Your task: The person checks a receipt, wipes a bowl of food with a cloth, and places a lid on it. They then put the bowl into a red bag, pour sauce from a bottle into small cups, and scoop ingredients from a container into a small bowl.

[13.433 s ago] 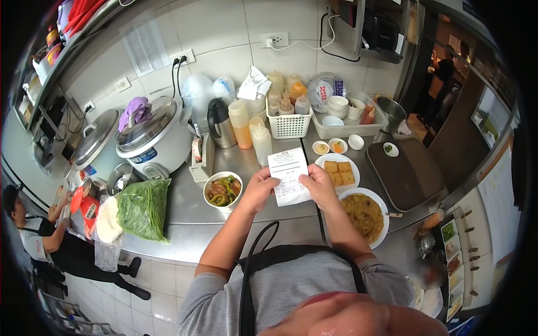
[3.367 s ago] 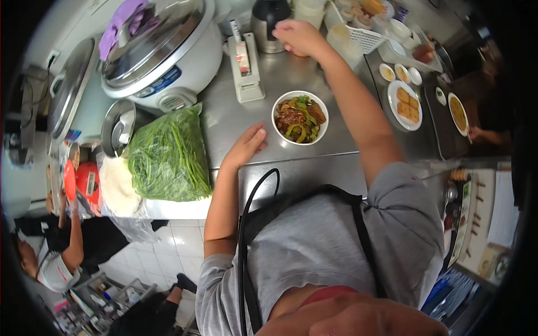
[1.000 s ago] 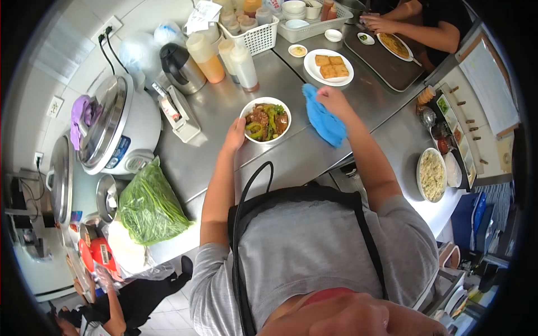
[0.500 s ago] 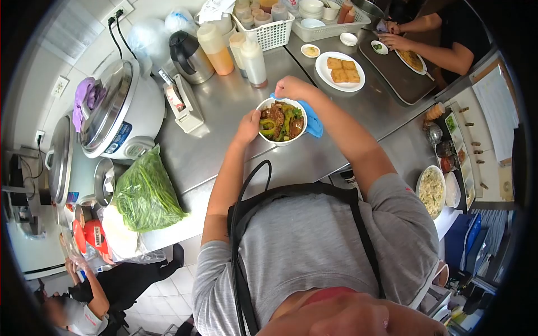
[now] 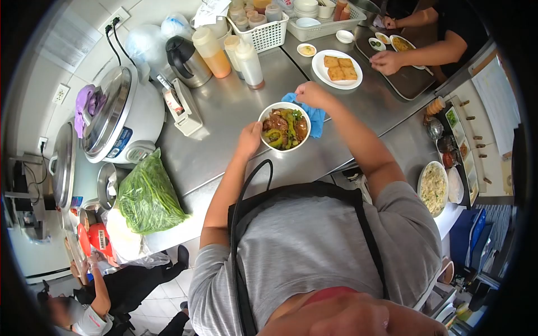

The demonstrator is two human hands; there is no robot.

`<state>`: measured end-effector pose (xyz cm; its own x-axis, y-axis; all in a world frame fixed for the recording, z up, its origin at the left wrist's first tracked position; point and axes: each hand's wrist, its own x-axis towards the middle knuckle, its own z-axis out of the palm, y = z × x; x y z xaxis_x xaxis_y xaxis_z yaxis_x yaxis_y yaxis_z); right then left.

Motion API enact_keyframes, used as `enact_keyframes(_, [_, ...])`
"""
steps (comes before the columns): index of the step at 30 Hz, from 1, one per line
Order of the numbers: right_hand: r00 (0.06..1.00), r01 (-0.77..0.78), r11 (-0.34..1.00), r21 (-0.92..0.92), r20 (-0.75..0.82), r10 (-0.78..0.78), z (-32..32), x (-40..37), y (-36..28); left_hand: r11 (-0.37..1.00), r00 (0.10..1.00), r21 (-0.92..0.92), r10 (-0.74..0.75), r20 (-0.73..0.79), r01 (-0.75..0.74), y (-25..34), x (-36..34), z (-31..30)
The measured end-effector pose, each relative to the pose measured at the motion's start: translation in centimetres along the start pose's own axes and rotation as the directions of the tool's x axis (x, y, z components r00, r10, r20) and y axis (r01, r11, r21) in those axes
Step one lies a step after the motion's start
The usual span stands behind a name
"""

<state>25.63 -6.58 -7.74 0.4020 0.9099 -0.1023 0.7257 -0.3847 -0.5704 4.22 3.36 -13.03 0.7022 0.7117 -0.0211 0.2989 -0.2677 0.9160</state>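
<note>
Blue cloth brought in beside the bowl

Head view: The white bowl (image 5: 286, 150), filled with brown meat and green vegetables (image 5: 284, 126), was at the front part of the steel worktop (image 5: 235, 117), between the person's two hands; whether its base touched the steel could not be told. The left hand (image 5: 249, 140) gripped its left side, thumb at the rim. The right hand (image 5: 314, 94) was closed in a pinch on a blue cloth (image 5: 318, 122), bunched just beside the bowl's right side.

A second earlier that cloth had lain apart from the bowl; the gap had since closed, so both hands were, it seemed, busy around one dish, the left steadying it.

Beyond the right hand stood a white plate (image 5: 318, 73) of golden fried squares (image 5: 339, 68), with a small yellow-filled dish (image 5: 306, 50) near it. Squeeze bottles (image 5: 249, 66) stood behind the bowl. A co-worker's hand (image 5: 386, 63) reached over a dark tray (image 5: 412, 84), well apart from the bowl.
</note>
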Motion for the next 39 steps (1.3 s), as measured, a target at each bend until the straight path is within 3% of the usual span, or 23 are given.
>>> enact_keyframes(2, [0.998, -0.04, 0.994, 0.101, 0.045, 0.036, -0.2, 0.3, 0.7, 0.994, 0.996, 0.113, -0.016, 0.09, 0.006, 0.4, 1.4, -0.7])
enact_keyframes(5, [0.996, 0.079, 0.996, -0.048, 0.049, -0.077, 1.1, 0.9, -0.9, 0.974, 0.976, 0.202, 0.061, 0.208, -0.104, 3.0, 4.2, -0.6])
enact_keyframes(9, [1.0, -0.019, 0.973, -0.229, 0.004, 0.021, 2.1, 0.1, -3.2, 0.902, 0.936, 0.363, 0.112, 0.333, -0.236, 3.6, 6.9, 1.4])
enact_keyframes(11, [0.999, -0.045, 0.952, -0.303, -0.007, 0.045, 2.1, -0.1, -3.2, 0.901, 0.947, 0.368, 0.119, 0.298, -0.229, 2.8, 7.2, 1.6])
enact_keyframes(15, [0.988, -0.15, 0.953, -0.263, -0.062, 0.138, 1.6, -2.0, -1.9, 0.898, 0.981, 0.42, 0.058, 0.183, -0.132, 2.6, 5.6, 0.3])
enact_keyframes(17, [0.99, -0.132, 0.963, -0.237, -0.081, 0.116, 1.7, -2.4, -1.1, 0.939, 0.933, 0.342, -0.147, 0.328, 0.028, 3.9, 4.4, -0.7])
enact_keyframes(18, [0.995, -0.076, 0.995, -0.06, -0.071, 0.071, 1.7, -2.0, -0.4, 0.943, 0.883, 0.311, -0.242, 0.402, 0.116, 4.1, 4.1, -1.0])
enact_keyframes(20, [0.998, 0.033, 0.954, 0.298, -0.069, -0.012, 2.0, -0.8, 1.1, 0.956, 0.925, 0.294, -0.098, 0.368, -0.016, 2.9, 5.1, -0.2])
enact_keyframes(23, [0.994, 0.106, 0.994, -0.028, -0.011, -0.106, 2.8, 0.4, -0.6, 0.948, 0.926, 0.276, 0.045, 0.375, -0.158, 3.5, 6.2, 0.9])
enact_keyframes(24, [0.996, 0.066, 0.983, -0.17, -0.051, -0.076, 3.0, -0.3, -1.8, 0.943, 0.918, 0.27, 0.079, 0.389, -0.196, 3.8, 6.4, 1.1])
enact_keyframes(27, [0.98, 0.038, 0.954, -0.298, -0.176, -0.094, 2.8, -1.6, -3.0, 0.897, 0.911, 0.351, 0.117, 0.395, -0.268, 3.5, 6.9, 1.6])
enact_keyframes(30, [0.991, -0.107, 0.954, -0.279, -0.111, 0.079, 2.0, -2.2, -2.3, 0.855, 0.946, 0.44, 0.161, 0.281, -0.275, 3.2, 5.6, 1.6])
enact_keyframes(33, [0.992, -0.098, 0.988, -0.121, -0.096, 0.087, 1.5, -2.6, 0.1, 0.933, 0.924, 0.361, -0.146, 0.352, 0.01, 3.1, 3.8, 0.3])
enact_keyframes(36, [1.0, -0.005, 0.999, -0.034, -0.02, 0.004, 1.3, -1.9, 0.7, 0.947, 0.894, 0.303, -0.224, 0.388, 0.105, 3.3, 3.6, 0.6])
enact_keyframes(39, [0.999, 0.02, 0.982, -0.188, -0.038, -0.028, 2.6, -0.5, -0.8, 0.94, 0.943, 0.28, 0.103, 0.316, -0.196, 3.1, 5.1, 1.9])
